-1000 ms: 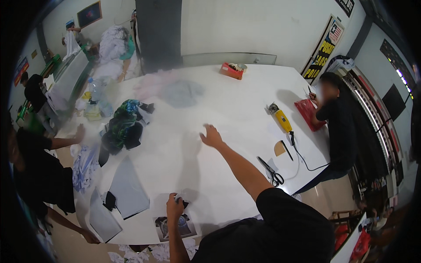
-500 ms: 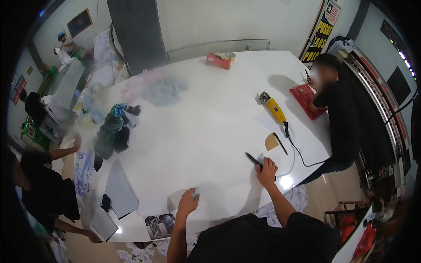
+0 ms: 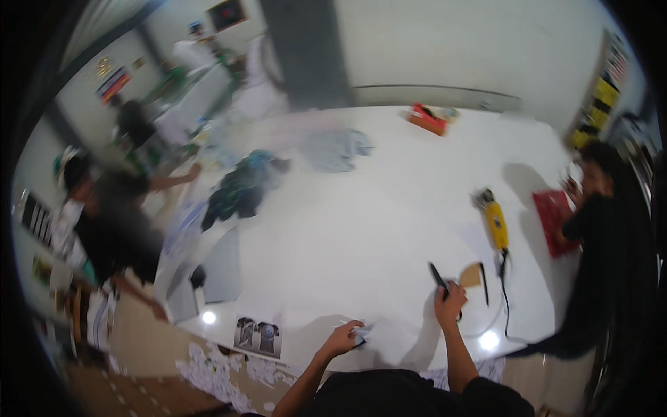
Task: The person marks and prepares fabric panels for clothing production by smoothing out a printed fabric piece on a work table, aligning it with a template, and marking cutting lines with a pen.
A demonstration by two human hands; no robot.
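"What's the right hand (image 3: 451, 303) doing?"
"It's wrapped round the black scissors (image 3: 437, 274), blades pointing away over the white table (image 3: 389, 236). I can't tell whether they're lifted."
"And the left hand (image 3: 342, 338)?"
"Pinching a small grey scrap (image 3: 363, 333) by the table's near edge."
"What's beside the scissors?"
"A tan curved piece (image 3: 471, 276), then a thin black stick (image 3: 484, 285); the yellow power tool (image 3: 495, 224) lies farther off."
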